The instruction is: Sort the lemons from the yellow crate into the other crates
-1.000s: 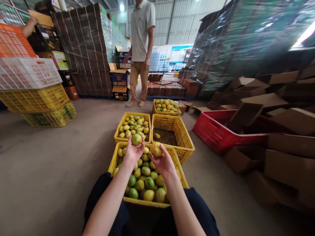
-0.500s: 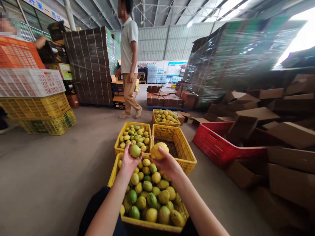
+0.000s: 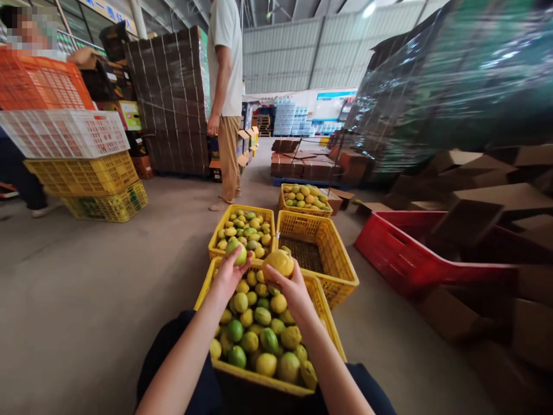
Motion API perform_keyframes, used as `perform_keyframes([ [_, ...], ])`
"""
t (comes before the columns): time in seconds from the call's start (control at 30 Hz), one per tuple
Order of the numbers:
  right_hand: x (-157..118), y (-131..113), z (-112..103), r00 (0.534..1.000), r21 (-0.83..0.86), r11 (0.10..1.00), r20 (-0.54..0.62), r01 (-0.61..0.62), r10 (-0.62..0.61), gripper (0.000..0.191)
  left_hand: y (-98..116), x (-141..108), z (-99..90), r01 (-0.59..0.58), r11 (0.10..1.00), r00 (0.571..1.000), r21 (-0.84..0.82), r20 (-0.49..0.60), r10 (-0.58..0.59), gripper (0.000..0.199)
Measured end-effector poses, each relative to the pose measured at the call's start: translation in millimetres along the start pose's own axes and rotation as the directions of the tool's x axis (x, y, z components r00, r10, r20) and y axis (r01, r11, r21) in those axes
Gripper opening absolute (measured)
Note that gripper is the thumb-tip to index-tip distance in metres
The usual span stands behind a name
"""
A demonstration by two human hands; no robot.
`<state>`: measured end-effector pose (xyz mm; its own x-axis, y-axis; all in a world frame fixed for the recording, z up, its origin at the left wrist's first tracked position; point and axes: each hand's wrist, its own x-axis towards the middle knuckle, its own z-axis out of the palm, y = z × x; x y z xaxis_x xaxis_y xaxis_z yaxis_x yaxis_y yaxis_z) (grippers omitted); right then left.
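Observation:
My left hand [image 3: 230,278] is closed around a green lemon [image 3: 236,252], held over the far left edge of the near crate. In my right hand [image 3: 290,283] sits a larger yellow lemon [image 3: 279,263], gripped between thumb and fingers. Below both hands stands the near yellow crate [image 3: 263,380], filled with green and yellow lemons [image 3: 262,316]. Beyond my left hand is a second yellow crate [image 3: 215,231] of smaller-looking lemons [image 3: 246,227]. A third yellow crate [image 3: 334,259], beyond my right hand, shows its bare bottom.
Farther back stands another crate of yellow fruit [image 3: 305,197]. A red crate [image 3: 401,248] and loose cardboard boxes [image 3: 496,202] lie to the right. Stacked crates [image 3: 86,173] and a person [image 3: 26,34] are at left. Another person [image 3: 227,104] stands ahead near wrapped pallets [image 3: 168,98].
My view has shifted down and left, so the scene sits farther right. Both hands still hold their lemons, which have turned slightly. The person ahead appears closer to the crates.

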<state>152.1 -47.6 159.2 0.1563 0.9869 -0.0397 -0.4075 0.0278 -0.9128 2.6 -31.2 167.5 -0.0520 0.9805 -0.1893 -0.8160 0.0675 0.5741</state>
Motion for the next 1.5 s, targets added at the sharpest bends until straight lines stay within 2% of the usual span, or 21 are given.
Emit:
perform_keyframes([
  [0.13,3.8,-2.7,-7.4,0.955,-0.187,0.948,-0.102,0.256,-0.278,0.061,-5.0,-6.3,3.6,-0.184,0.964,0.982,0.190,0.077,0.173,0.048],
  [0.2,5.1,-3.4,-11.0,0.933,-0.260,0.916,-0.107,0.306,-0.342,0.064,-7.5,-7.7,4.0,-0.277,0.935,0.960,0.222,0.090,0.263,0.053],
  [0.27,4.9,-4.2,-12.6,0.925,-0.314,0.896,-0.110,0.315,-0.364,0.065,-8.8,-8.2,3.5,-0.323,0.913,0.946,0.249,0.123,0.301,0.050],
  [0.4,2.0,-4.5,-11.6,0.935,-0.393,0.872,-0.073,0.293,-0.347,0.064,-6.7,-10.4,4.0,-0.332,0.887,0.938,0.321,0.215,0.273,0.045],
  [0.57,-0.4,-3.7,-8.4,0.926,-0.377,0.864,-0.042,0.333,-0.375,0.061,-1.4,-16.2,9.1,-0.211,0.957,0.976,0.197,0.102,0.194,0.040],
  [0.7,-0.6,-3.1,-4.3,0.922,-0.325,0.880,-0.058,0.346,-0.384,0.060,-1.6,-14.7,8.4,-0.240,0.946,0.969,0.220,0.118,0.218,0.045],
  [0.8,-0.6,-1.7,-1.5,0.935,-0.289,0.902,-0.060,0.320,-0.351,0.061,-6.4,-8.5,3.1,-0.297,0.913,0.955,0.281,0.111,0.277,0.059],
  [0.87,-1.4,-1.2,0.3,0.955,-0.245,0.930,-0.045,0.274,-0.294,0.062,-10.1,-4.2,-0.5,-0.280,0.906,0.960,0.316,0.073,0.271,0.063],
  [0.97,-4.3,-2.6,3.3,0.986,-0.117,0.979,0.037,0.165,-0.162,0.057,-11.8,-1.4,-2.2,-0.144,0.948,0.989,0.282,0.019,0.145,0.055],
  [1.07,-5.8,-5.5,5.1,0.994,0.026,0.998,0.095,0.059,-0.062,0.051,-7.3,-2.8,0.7,-0.038,0.977,0.999,0.208,0.030,0.032,0.039],
  [1.23,0.9,-5.7,1.0,0.997,0.200,0.977,0.006,-0.075,0.075,0.056,1.3,-5.0,4.6,0.060,0.992,0.994,0.109,0.080,-0.069,0.027],
  [1.33,5.2,-4.1,-3.0,0.996,0.249,0.965,-0.008,-0.083,0.088,0.055,1.3,-3.0,3.5,0.085,0.991,0.994,0.101,0.060,-0.091,0.024],
  [1.5,4.4,-8.0,-5.1,0.995,0.248,0.964,0.069,-0.091,0.076,0.050,5.3,2.3,-2.9,0.086,0.984,0.995,0.158,0.041,-0.093,0.026],
])
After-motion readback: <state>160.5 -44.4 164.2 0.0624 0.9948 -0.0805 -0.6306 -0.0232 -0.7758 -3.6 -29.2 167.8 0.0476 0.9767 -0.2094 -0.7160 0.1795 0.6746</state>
